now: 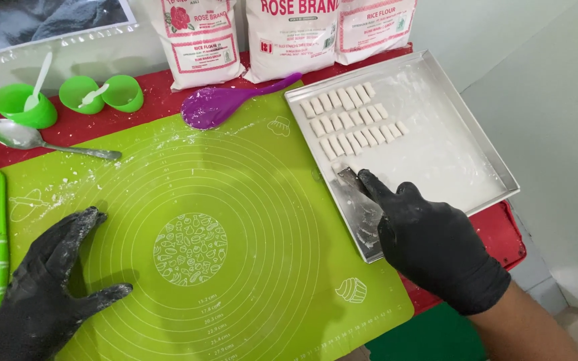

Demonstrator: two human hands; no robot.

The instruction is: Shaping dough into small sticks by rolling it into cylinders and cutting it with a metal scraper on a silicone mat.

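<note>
A green silicone baking mat (188, 200) covers most of the red table (135, 113) and serves as the landmark here. Off its right edge lies a floured metal tray (449, 154), tilted so one corner overlaps the mat, probably to keep it within easy reach. Behind the mat stand three white flour bags (289, 33), upright against the wall. On the mat's lower left the gloved left hand (48, 287) lies flat, fingers spread apart and holding nothing, seemingly to steady the mat. The gloved right hand (429, 241) reaches into the tray's near corner, fingers closed on a metal scraper (359, 200) whose blade is pressed low against the tray floor just below the rows of small dough pieces (352, 120). At the mat's top edge lies a purple rice paddle (225, 100); left of it lies a spoon (35, 140) with green cups (68, 97) beyond.
</note>
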